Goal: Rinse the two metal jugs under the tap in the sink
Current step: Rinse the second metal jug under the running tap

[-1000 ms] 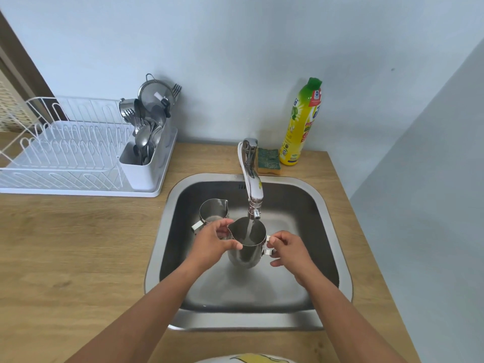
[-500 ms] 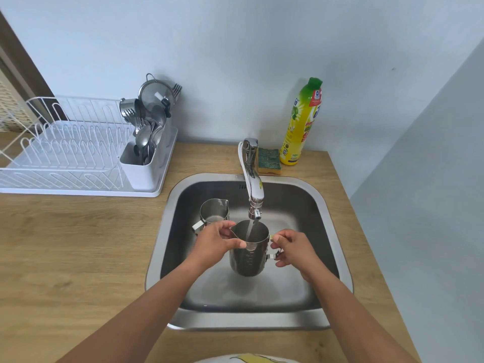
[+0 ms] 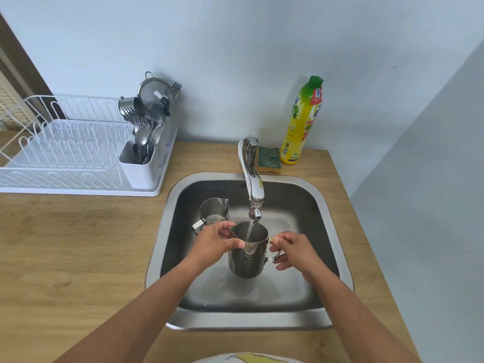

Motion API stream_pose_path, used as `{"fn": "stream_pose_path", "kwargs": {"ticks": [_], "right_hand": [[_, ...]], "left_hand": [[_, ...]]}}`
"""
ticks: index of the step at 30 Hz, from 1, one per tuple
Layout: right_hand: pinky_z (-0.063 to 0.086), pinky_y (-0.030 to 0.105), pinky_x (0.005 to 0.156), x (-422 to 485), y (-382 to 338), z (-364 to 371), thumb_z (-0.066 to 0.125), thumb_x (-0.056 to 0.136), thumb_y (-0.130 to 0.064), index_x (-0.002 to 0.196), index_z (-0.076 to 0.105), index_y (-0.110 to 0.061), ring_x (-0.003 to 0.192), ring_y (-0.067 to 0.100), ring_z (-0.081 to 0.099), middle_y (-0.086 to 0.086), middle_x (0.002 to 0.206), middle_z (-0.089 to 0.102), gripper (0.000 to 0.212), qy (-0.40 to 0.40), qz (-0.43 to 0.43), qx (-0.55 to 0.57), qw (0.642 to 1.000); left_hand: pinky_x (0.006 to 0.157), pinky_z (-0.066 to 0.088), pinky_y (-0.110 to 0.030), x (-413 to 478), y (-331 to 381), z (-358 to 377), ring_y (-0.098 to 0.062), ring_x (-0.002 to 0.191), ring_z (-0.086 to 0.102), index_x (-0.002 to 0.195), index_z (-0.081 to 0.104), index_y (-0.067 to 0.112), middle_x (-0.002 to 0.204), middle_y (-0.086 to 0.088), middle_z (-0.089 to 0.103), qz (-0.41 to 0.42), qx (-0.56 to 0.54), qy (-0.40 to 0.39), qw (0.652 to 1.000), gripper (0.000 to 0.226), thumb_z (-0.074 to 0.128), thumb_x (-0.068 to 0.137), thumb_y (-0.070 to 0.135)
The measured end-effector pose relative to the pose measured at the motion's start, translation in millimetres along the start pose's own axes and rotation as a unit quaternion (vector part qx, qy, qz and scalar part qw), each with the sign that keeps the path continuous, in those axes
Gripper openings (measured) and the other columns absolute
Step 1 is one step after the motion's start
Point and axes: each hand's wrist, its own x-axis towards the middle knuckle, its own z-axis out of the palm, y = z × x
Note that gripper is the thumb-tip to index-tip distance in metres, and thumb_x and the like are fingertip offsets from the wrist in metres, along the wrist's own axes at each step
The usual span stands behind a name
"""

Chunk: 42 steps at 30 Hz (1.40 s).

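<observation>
Nearest, the steel sink is set into a wooden counter, its near rim between the two forearms. Over the middle of the basin both hands hold the larger metal jug upright, lifted off the basin floor. The left hand is closed on the jug's left rim by the spout, thumb along the near lip. The right hand pinches the handle on the jug's right side, fingers curled around it. A stream of water from the tap falls into the jug's open mouth; how full it is cannot be told. The basin floor near and to the right of the jug lies open.

Just beyond the left hand, the smaller metal jug stands upright on the basin floor at the far left, close to the sink wall.

Farther back, a sponge and a yellow detergent bottle stand right of the tap's base. At far left, a white dish rack holds cutlery in its caddy.
</observation>
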Motion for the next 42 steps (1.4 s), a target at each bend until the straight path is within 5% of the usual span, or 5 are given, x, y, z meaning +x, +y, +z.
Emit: {"fn": "stream_pose_path", "kwargs": {"ticks": [8, 27, 32, 39, 42], "right_hand": [[0.059, 0.034, 0.055, 3.4, -0.6, 2.4, 0.054, 0.099, -0.014, 0.100, 0.067, -0.005, 0.064, 0.028, 0.061, 0.014, 0.089, 0.069, 0.016, 0.014, -0.002, -0.003, 1.000], [0.054, 0.030, 0.053, 6.7, 2.3, 6.4, 0.052, 0.100, -0.028, 0.096, 0.060, -0.016, 0.069, 0.023, 0.062, 0.013, 0.100, 0.068, 0.015, -0.002, -0.010, -0.067, 0.998], [0.052, 0.029, 0.051, 8.6, -3.2, 7.8, 0.045, 0.102, -0.031, 0.100, 0.056, -0.020, 0.075, 0.026, 0.069, 0.008, 0.088, 0.073, 0.016, 0.008, -0.005, -0.139, 0.990], [0.048, 0.027, 0.042, 9.8, -10.8, 8.5, 0.042, 0.101, -0.035, 0.107, 0.056, -0.022, 0.056, 0.024, 0.071, 0.011, 0.070, 0.074, 0.020, 0.016, -0.001, -0.157, 0.988], [0.042, 0.025, 0.039, 12.4, -12.7, 8.8, 0.039, 0.101, -0.034, 0.103, 0.060, -0.019, 0.048, 0.023, 0.065, 0.011, 0.063, 0.071, 0.025, 0.013, 0.004, -0.139, 0.990]], "left_hand": [[0.083, 0.057, -0.027, 5.3, 1.9, 0.1, -0.015, 0.097, 0.066, 0.126, 0.061, 0.017, 0.100, 0.000, 0.067, 0.001, -0.010, 0.004, 1.000, 0.061, 0.087, 0.070, 0.020], [0.087, 0.059, -0.036, 12.6, -2.6, 0.0, -0.017, 0.098, 0.067, 0.128, 0.061, 0.019, 0.103, -0.002, 0.067, -0.024, -0.022, -0.011, 0.999, 0.060, 0.086, 0.073, 0.025], [0.078, 0.059, -0.029, 14.5, -1.4, 1.8, -0.014, 0.095, 0.067, 0.126, 0.062, 0.017, 0.101, -0.001, 0.069, -0.039, -0.057, -0.018, 0.997, 0.053, 0.082, 0.077, 0.024], [0.083, 0.058, -0.038, 17.2, 3.7, 1.7, -0.017, 0.084, 0.071, 0.101, 0.074, 0.018, 0.092, -0.003, 0.076, -0.068, -0.091, -0.039, 0.993, 0.023, 0.073, 0.086, 0.034], [0.083, 0.059, -0.043, 19.2, 6.1, 2.5, -0.022, 0.077, 0.067, 0.098, 0.076, 0.011, 0.089, -0.009, 0.075, -0.097, -0.111, -0.041, 0.988, 0.033, 0.074, 0.084, 0.040]]}}
